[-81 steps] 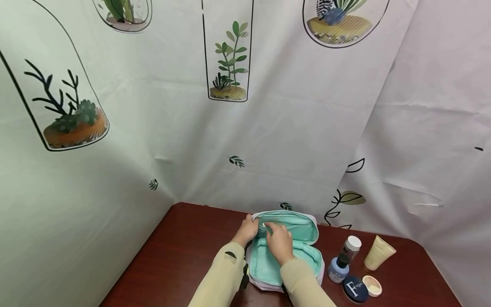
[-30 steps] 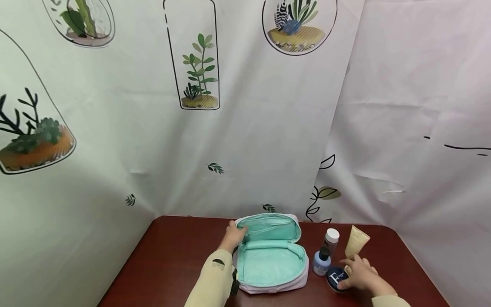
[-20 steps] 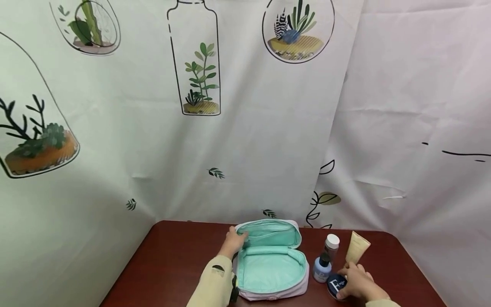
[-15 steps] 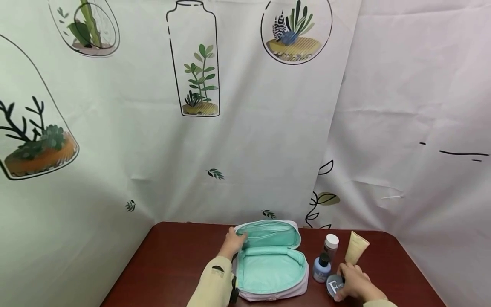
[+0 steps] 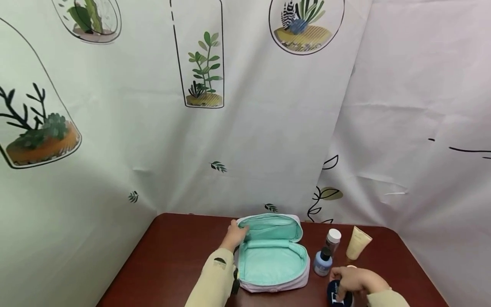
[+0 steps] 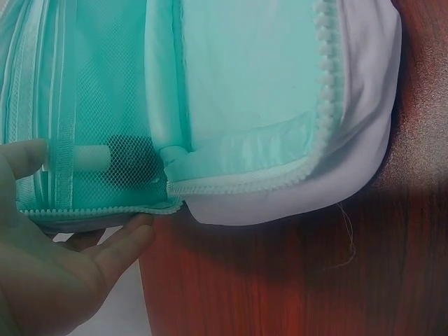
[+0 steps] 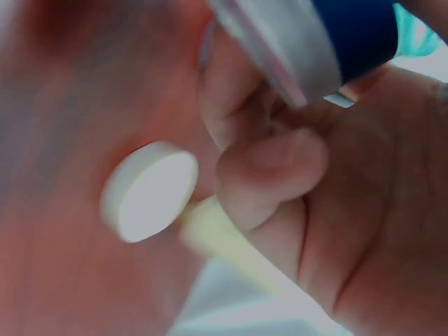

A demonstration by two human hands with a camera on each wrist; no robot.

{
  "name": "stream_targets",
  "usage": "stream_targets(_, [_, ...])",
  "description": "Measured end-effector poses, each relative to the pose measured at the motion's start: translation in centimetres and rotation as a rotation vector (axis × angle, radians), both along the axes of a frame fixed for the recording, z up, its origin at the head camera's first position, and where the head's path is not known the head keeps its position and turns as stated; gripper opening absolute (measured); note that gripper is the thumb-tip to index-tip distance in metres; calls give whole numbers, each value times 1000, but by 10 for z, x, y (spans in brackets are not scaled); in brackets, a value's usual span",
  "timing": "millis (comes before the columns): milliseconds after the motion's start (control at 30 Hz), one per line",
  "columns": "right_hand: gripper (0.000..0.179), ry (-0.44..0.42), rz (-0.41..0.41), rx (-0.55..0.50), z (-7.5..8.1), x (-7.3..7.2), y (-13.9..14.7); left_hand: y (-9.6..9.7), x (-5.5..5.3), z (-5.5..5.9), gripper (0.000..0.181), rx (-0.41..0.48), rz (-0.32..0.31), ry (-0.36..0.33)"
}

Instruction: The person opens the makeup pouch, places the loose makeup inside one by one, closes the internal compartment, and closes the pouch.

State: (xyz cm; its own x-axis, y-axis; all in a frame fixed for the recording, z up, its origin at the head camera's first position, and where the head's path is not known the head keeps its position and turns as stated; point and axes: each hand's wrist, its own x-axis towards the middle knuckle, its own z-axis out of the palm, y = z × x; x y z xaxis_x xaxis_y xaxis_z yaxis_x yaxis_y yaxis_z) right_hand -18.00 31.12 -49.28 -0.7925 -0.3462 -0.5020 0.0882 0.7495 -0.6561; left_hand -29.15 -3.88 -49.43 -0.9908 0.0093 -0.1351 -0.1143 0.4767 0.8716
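My left hand (image 5: 232,237) holds the left edge of the raised lid of a toiletry bag (image 5: 281,283), thumb inside and fingers beneath. The bag lies unzipped, its mint lining (image 6: 245,63) showing. Behind the lid's mesh pocket sits a small white item with a dark end (image 6: 131,161). At the right, my right hand (image 5: 356,279) grips a round dark blue jar (image 5: 334,291), tilted, with a silver band visible in the right wrist view. A small round pale compact (image 7: 157,196) lies on the table beyond the fingers, mostly hidden by the hand in the head view.
Between bag and right hand stand a blue bottle (image 5: 322,263) with a black cap and a clear bottle (image 5: 333,238) with a white cap. A cream tube (image 5: 359,243) stands cap down behind the hand. Printed cloth (image 5: 261,140) hangs behind the dark red table (image 5: 172,256).
My right hand left the bag's lid for the jar on the right, took hold of it and tilted it up, nearer to me. The left hand still holds the lid.
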Motion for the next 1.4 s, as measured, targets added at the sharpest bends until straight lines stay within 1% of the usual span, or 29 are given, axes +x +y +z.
stream_targets(67, [27,-2,-34,-20,26,3,-23,1,-3,2,62,4,0,1])
stream_targets(133, [29,14,9,-65,42,-1,-39,2,-5,5,63,4,-1,-9])
stream_targets(167, [30,40,37,-76,48,-5,-47,2,-6,6,64,0,-2,-16])
stream_targets(233, [31,133,89,-69,53,-14,-59,3,-5,7,65,-9,-3,-30])
stream_targets(267, [32,195,108,-64,54,-19,-65,3,-5,7,66,-14,1,-34])
stream_targets(300, [33,255,114,-66,54,-23,-70,3,-4,6,67,-19,4,-35])
stream_targets(367, [38,351,70,-61,52,-33,-81,3,-2,4,68,-47,19,-27])
stream_targets(467, [42,464,-35,-81,48,-45,-100,3,2,1,68,-82,52,-12])
stream_targets(533, [41,522,-103,-103,46,-53,-113,5,4,2,68,-105,72,-4])
stream_targets(600, [35,580,-154,-118,44,-62,-126,7,5,4,68,-122,92,-2])
stream_targets(667, [30,629,-190,-135,44,-69,-139,9,5,6,68,-136,105,0])
stream_targets(767, [30,671,-228,-157,43,-78,-155,10,4,8,68,-162,120,3])
stream_targets(900, [32,749,-230,-188,34,-87,-168,10,2,8,67,-190,129,18])
stream_targets(967, [32,813,-214,-172,28,-90,-171,10,2,9,65,-194,131,23])
stream_targets(1033, [33,896,-183,-123,21,-92,-174,10,2,9,64,-192,130,24])
stream_targets(1133, [34,1005,-156,-28,12,-93,-176,10,2,10,62,-180,126,17])
stream_targets(1200, [34,1066,-144,14,8,-92,-177,10,3,10,62,-172,125,12])
stream_targets(1300, [34,1121,-139,31,6,-93,-178,9,3,10,64,-155,121,7])
stream_targets(1400, [34,1139,-125,27,6,-94,-178,8,2,10,67,-137,121,-1])
